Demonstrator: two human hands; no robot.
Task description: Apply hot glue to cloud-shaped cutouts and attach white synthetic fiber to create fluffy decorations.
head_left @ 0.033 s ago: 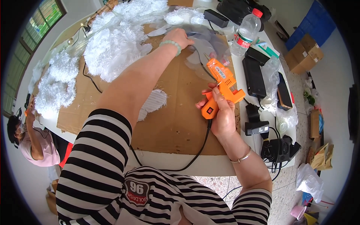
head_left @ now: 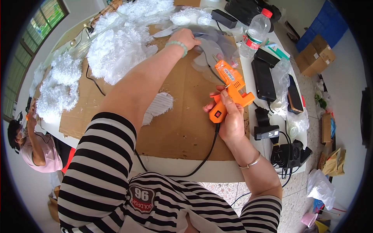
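Note:
My right hand (head_left: 230, 118) grips an orange hot glue gun (head_left: 232, 90) by its handle. The nozzle points away from me, toward a pile of grey translucent cut-out pieces (head_left: 211, 48). A black cord runs from the gun's base down over the table edge. My left arm reaches far forward, and my left hand (head_left: 187, 38), with a pale bead bracelet on the wrist, has its fingers curled onto the near edge of those grey pieces. Both hands are over a brown cardboard sheet (head_left: 178, 132) that covers the table.
Heaps of white fluffy material (head_left: 116, 46) lie on the left and far side. A small white corrugated piece (head_left: 160, 105) lies on the cardboard. At right are a plastic bottle (head_left: 254, 33), black devices (head_left: 263, 79) and a power adapter (head_left: 289, 153). Another person (head_left: 33, 143) sits at lower left.

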